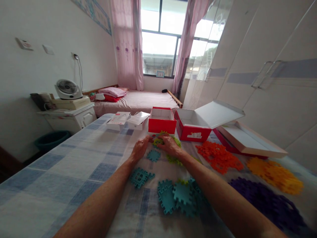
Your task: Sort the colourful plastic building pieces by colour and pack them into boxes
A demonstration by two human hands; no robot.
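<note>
My left hand (141, 147) and my right hand (169, 145) reach forward to a small heap of lime-green interlocking plastic pieces (157, 142) in front of the red boxes. The fingers of both look curled in, gripping green pieces from either side; the exact grip is small and partly hidden. More lime-green pieces (174, 160) lie under my right wrist. Just short of my left hand is a single teal piece (153, 155). Between my forearms lie a teal square piece with a window (139, 177) and a larger teal pile (182, 196), partly covered by my right forearm.
An open red box (162, 126) stands ahead, beside a lidded red box (193, 132) and a shallow box (252, 138). Two white boxes (119, 121) are left. Orange (219, 157), yellow (276, 175) and purple pieces (267, 203) lie right on the checked tablecloth (81, 185).
</note>
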